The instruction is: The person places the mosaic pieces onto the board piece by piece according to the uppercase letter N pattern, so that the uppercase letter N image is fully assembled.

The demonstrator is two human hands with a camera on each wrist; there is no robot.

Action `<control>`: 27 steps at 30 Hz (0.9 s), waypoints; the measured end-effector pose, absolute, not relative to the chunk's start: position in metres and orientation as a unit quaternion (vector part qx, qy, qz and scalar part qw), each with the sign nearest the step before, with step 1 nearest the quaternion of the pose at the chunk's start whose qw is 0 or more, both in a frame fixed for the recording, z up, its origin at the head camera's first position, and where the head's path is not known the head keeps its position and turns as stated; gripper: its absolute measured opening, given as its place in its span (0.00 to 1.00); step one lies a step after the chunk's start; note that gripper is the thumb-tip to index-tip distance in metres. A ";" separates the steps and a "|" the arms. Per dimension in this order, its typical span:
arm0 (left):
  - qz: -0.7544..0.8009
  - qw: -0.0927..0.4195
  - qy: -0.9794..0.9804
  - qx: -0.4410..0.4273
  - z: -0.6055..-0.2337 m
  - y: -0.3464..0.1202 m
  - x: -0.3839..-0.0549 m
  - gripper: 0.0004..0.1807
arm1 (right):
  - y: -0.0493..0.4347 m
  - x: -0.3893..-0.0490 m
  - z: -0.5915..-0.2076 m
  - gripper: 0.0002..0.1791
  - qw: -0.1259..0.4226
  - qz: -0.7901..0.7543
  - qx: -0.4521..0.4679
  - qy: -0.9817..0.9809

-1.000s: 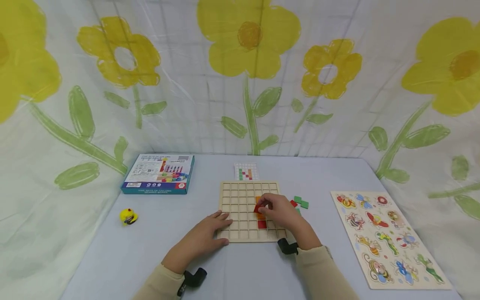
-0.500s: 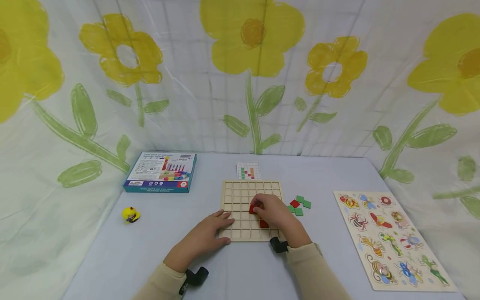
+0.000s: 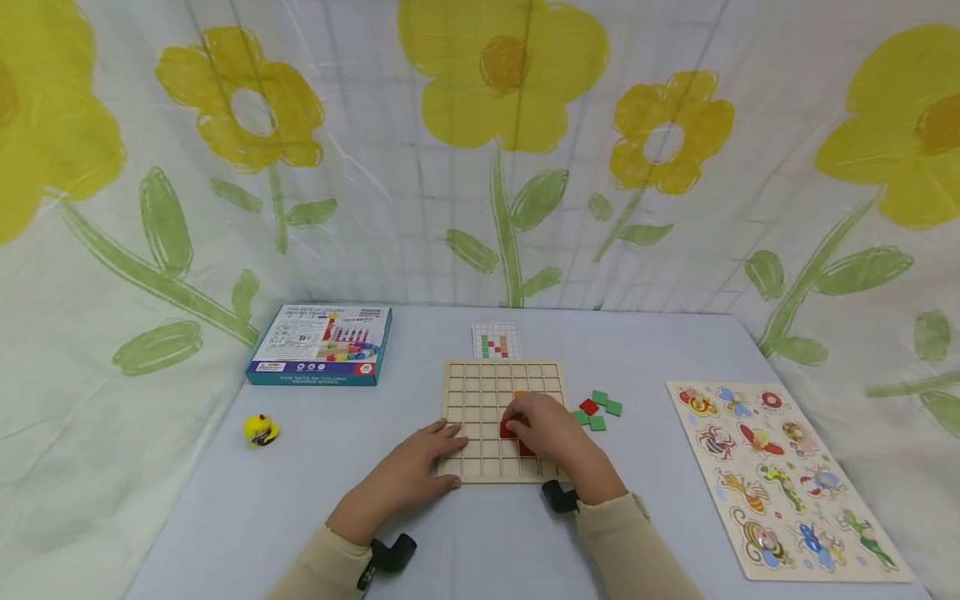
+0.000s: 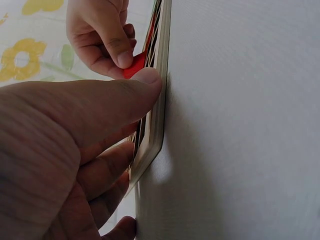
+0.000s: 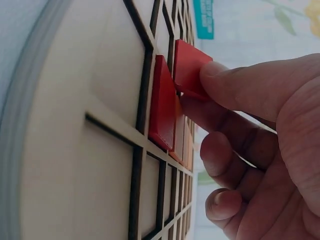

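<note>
My right hand (image 3: 551,427) pinches a red square tile (image 5: 190,67) between thumb and forefinger. That tile stands tilted over the wooden grid board (image 3: 480,468), its lower edge right at a cell one column left of the placed tiles. A second red tile (image 5: 161,107) lies in a cell nearer me, with orange tiles (image 5: 178,132) beyond it in the same column, partly hidden by the hand in the head view. My left hand (image 3: 412,467) rests on the board's left edge, fingers spread, thumb by the near left corner.
Several loose green tiles (image 3: 600,397) and one red tile (image 3: 589,407) lie right of the board. Behind it is a pattern card (image 3: 497,342). A flat box (image 3: 318,346) and a yellow toy (image 3: 260,430) sit left; an insect picture puzzle (image 3: 787,483) lies right.
My right hand has carried the red tile left, from over the orange column to the neighbouring column, then slightly toward me. The left hand stays on the board. The head view has shifted a little.
</note>
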State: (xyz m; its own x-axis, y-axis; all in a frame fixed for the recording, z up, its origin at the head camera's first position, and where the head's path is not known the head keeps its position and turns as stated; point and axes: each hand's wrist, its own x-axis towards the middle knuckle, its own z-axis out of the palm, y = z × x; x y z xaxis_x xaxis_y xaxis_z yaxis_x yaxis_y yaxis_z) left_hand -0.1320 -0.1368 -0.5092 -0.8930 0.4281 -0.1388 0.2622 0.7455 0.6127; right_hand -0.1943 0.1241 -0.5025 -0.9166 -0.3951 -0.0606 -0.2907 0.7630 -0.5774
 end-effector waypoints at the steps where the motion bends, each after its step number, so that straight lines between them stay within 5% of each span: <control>1: 0.304 0.136 0.924 0.187 -0.509 -0.137 -0.132 0.33 | 0.124 -0.194 -0.503 0.04 0.085 -0.288 -0.189 0.935; 27: 0.302 0.139 0.925 0.185 -0.508 -0.136 -0.131 0.33 | 0.143 -0.201 -0.497 0.05 0.044 -0.277 -0.168 0.945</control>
